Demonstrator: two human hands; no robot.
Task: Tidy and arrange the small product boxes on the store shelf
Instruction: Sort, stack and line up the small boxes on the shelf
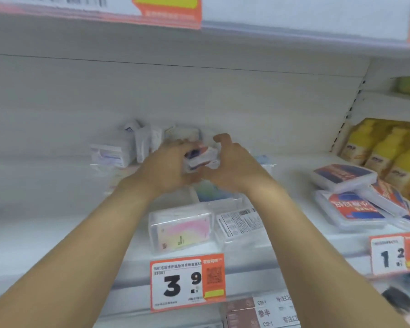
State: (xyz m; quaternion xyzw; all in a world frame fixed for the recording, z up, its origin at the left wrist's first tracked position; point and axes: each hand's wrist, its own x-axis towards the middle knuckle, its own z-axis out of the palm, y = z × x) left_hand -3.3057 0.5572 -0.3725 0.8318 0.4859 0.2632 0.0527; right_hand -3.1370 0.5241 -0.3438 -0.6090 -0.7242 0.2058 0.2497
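Note:
Both my hands reach deep into the white shelf (57,209). Between them is a small clear product box (202,156) with a red and blue label, held above the shelf. My left hand (168,166) curls round its left side and my right hand (232,166) grips its right side, fingers bent over the top. Several more small boxes (133,143) lie jumbled at the back left. A clear box with a pink and yellow card (181,229) and another showing its printed back (240,223) lie at the shelf's front edge.
A loose pile of flat clear boxes with red and blue labels (355,200) lies at the right. Yellow bottles (388,150) stand behind them. Price tags reading 3.9 (187,281) and 1.2 (393,254) hang on the shelf's front rail. Another shelf sits close overhead.

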